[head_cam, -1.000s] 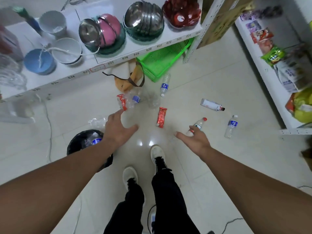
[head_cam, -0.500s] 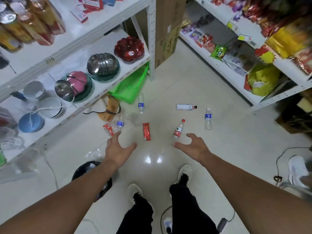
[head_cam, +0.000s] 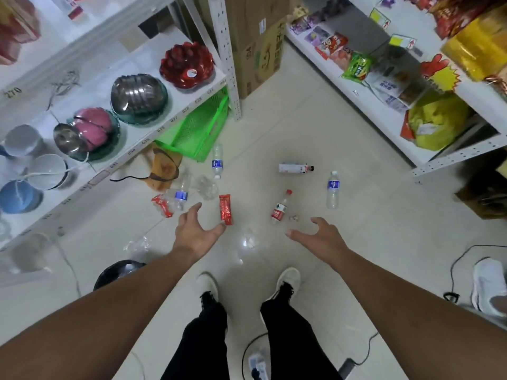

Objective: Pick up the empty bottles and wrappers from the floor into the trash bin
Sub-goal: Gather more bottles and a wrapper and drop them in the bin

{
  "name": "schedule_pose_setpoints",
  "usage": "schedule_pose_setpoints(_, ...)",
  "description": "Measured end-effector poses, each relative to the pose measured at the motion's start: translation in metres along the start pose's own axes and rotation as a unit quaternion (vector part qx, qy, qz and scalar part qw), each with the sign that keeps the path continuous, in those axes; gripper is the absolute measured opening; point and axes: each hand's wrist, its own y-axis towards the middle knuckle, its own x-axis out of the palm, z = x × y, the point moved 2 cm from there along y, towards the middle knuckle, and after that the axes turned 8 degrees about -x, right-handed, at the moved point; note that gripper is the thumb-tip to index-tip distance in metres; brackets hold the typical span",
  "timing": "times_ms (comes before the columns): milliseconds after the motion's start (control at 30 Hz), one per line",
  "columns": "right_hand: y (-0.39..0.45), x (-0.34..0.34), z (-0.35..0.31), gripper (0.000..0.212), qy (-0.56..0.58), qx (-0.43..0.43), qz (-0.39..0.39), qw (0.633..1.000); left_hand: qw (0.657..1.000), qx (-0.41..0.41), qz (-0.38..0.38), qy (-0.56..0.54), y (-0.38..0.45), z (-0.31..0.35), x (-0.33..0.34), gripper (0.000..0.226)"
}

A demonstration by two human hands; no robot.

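Litter lies on the pale tiled floor ahead of my feet. A red wrapper (head_cam: 225,209) lies just past my left hand (head_cam: 195,233), which is spread and holds nothing. A red-labelled bottle (head_cam: 279,207) lies just beyond my right hand (head_cam: 319,237), also empty with fingers spread. Further off are blue-labelled bottles (head_cam: 332,190) (head_cam: 217,164) (head_cam: 180,195), a white bottle (head_cam: 295,168), a crumpled red wrapper (head_cam: 162,205) and clear plastic scraps (head_cam: 137,244). The black trash bin (head_cam: 116,272) stands at lower left, partly hidden by my left forearm.
A white shelf of bowls (head_cam: 138,96) runs along the left, with a green basket (head_cam: 197,133) and a tan bag (head_cam: 162,167) beneath. A snack shelf (head_cam: 450,157) stands at right. Cardboard boxes (head_cam: 258,42) are at the back. Cables and another person's white shoe (head_cam: 488,285) lie at right.
The view has tilted up and back, showing more of the shelves and aisle. Both hands stay spread and empty above the floor. The litter has not moved.
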Motion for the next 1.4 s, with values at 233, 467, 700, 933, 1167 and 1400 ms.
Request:
schedule_pose_setpoints(233, 0.082, 0.051, 0.04, 0.106, 0.029, 0.028, 0.029, 0.999, 0.999, 0.023, 0.01, 0.024, 0.07, -0.019, 0.06, 0.092)
schedule_pose_setpoints(467, 0.21, 0.13, 0.075, 0.102, 0.041, 0.024, 0.036, 0.998, 0.997, 0.033, 0.016, 0.07, 0.208, -0.062, 0.126, 0.091)
schedule_pose_setpoints(700, 0.377, 0.196, 0.148, 0.101, 0.004, 0.041, 0.081, 0.996, 0.995, 0.023, 0.013, 0.098, 0.368, -0.111, 0.228, 0.091)
schedule_pose_setpoints(933, 0.512, 0.243, 0.2, 0.126, -0.08, 0.055, 0.151, 0.984, 0.984, -0.015, 0.05, 0.169, 0.486, -0.163, 0.312, 0.092)
schedule_pose_setpoints(1167, 0.577, 0.272, 0.223, 0.097, -0.062, 0.05, 0.281, 0.957, 0.924, 0.069, 0.217, 0.307, 0.535, -0.174, 0.348, 0.062)
schedule_pose_setpoints(1400, 0.589, 0.276, 0.173, 0.101, -0.089, -0.065, 0.231, 0.967, 0.956, 0.168, 0.123, 0.207, 0.543, -0.116, 0.333, 0.052)
